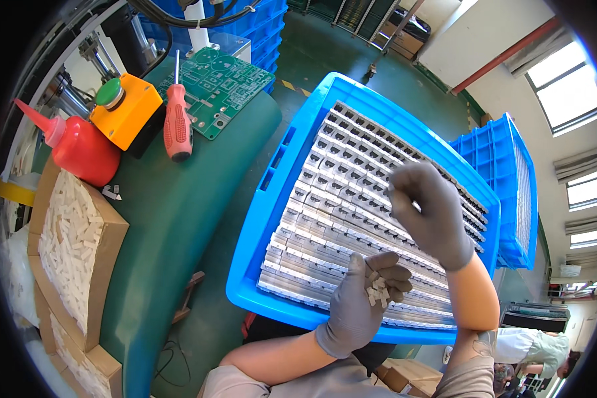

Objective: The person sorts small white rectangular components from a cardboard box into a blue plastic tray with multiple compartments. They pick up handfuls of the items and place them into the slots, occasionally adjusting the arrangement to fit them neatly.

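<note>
My left hand (355,305), in a grey glove, is cupped with its palm up over the near part of a blue plastic crate (244,278). Several small white plastic pieces (378,290) lie in its palm, with the fingers curled around them. Tight rows of pale grey blocks with dark slots (312,242) fill the crate. Above the right-hand side of these rows, my right hand (432,215), gloved the same way, has thumb and fingertips brought together; whatever may be between them is too small to make out.
On the green bench at left stand a red squeeze bottle (89,152), a yellow box with a green button (129,113), a screwdriver (178,126), a circuit board (212,93) and a cardboard box of white pieces (69,252). Another blue crate (504,192) stands beyond; a person (534,351) is lower right.
</note>
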The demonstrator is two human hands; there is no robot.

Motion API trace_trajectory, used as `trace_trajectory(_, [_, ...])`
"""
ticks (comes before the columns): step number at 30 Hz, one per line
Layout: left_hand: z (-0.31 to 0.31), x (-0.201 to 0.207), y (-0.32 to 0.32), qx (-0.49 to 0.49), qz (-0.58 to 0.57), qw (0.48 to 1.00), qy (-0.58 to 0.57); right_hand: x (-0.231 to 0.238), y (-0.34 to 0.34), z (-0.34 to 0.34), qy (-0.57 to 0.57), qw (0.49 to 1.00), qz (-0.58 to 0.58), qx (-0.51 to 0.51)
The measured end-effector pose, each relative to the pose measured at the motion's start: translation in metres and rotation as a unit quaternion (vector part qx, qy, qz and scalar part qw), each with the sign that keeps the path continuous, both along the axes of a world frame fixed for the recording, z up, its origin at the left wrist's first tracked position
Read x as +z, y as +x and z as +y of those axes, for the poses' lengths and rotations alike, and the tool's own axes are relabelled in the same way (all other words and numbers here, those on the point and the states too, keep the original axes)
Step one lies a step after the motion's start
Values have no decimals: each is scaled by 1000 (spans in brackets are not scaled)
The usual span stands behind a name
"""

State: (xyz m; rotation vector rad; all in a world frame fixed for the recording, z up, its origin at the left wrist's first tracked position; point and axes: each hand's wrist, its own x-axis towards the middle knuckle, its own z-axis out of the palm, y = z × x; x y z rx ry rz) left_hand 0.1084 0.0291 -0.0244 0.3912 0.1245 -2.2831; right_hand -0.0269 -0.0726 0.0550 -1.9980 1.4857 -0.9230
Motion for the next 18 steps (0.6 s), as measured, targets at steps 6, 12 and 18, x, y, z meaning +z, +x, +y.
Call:
trace_trajectory(6, [-3, 11, 6, -26, -39, 999, 25, -34, 1, -86, -38, 993, 114, -8])
trace_trajectory(12, [-1, 8, 5, -40, -18, 999, 28, -54, 7, -126, -6, 984, 177, -26])
trace_trajectory(18, [1, 7, 6, -41, -13, 999, 10, -67, 13, -142, -15, 975, 220, -14])
